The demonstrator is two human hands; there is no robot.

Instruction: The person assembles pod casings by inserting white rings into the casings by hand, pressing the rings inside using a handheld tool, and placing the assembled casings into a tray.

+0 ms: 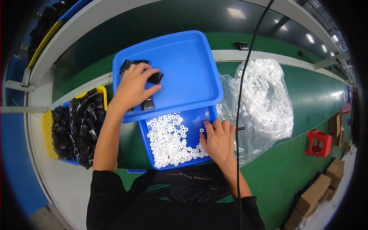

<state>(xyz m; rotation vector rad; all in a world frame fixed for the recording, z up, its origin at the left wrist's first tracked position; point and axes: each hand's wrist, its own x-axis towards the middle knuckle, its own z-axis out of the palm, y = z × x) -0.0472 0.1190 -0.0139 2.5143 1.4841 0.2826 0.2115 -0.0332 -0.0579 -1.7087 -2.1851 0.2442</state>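
Head | left hand [134, 86] grips black part [155, 78], upper tray [191, 61] | right hand [218, 140] fingers spread, washer tray [147, 140]

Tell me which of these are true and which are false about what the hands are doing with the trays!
1. The left hand rests on small black parts in the upper blue tray. True.
2. The right hand is inside the clear plastic bag. False: its fingers are in the lower blue tray, among the white rings.
3. The clear bag holds black parts. False: it holds more white rings.
4. A yellow and blue bin at the person's left is full of black parts. True.
5. The red stool stands on the upper tray. False: it stands on the green floor, far right.
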